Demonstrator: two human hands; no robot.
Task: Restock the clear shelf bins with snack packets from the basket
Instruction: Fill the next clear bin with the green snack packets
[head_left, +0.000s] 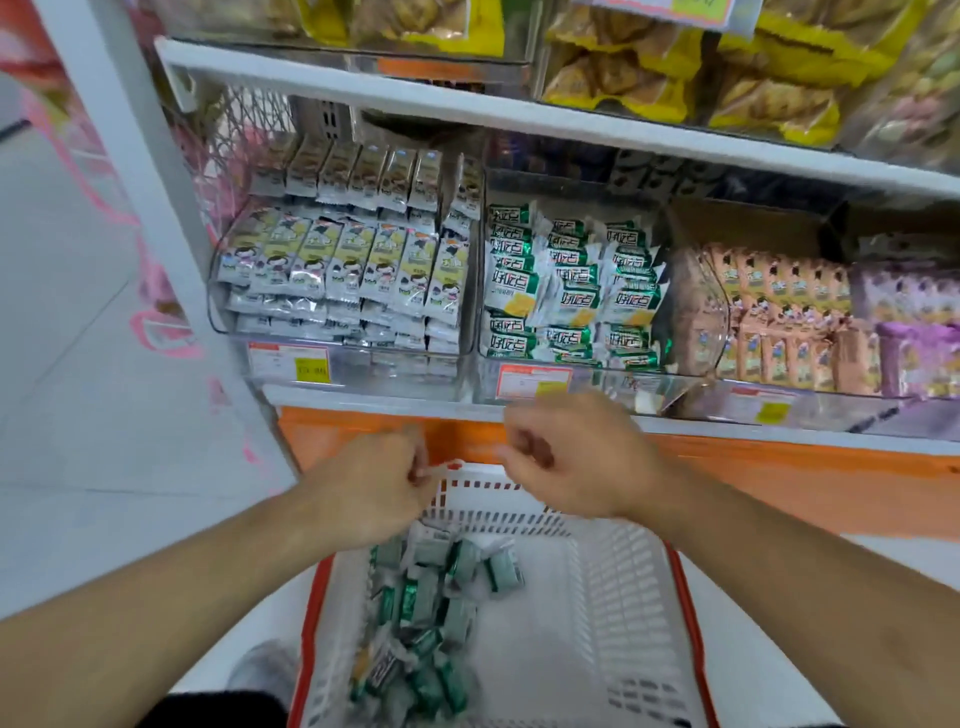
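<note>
Both hands (379, 483) (576, 462) curled, seemingly empty, above basket (613, 582).

glossy foil packets (426, 597), white plastic basket (623, 582)

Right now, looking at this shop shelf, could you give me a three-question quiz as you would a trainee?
1. True or false: the white plastic basket with red rim holds green-and-white snack packets.
2. Which clear shelf bin holds matching green-and-white packets: A left, B middle, C right?
3. Fill in: the yellow bags sit on the shelf ____ the bins.

Key: 1 true; 2 B; 3 above.
</note>
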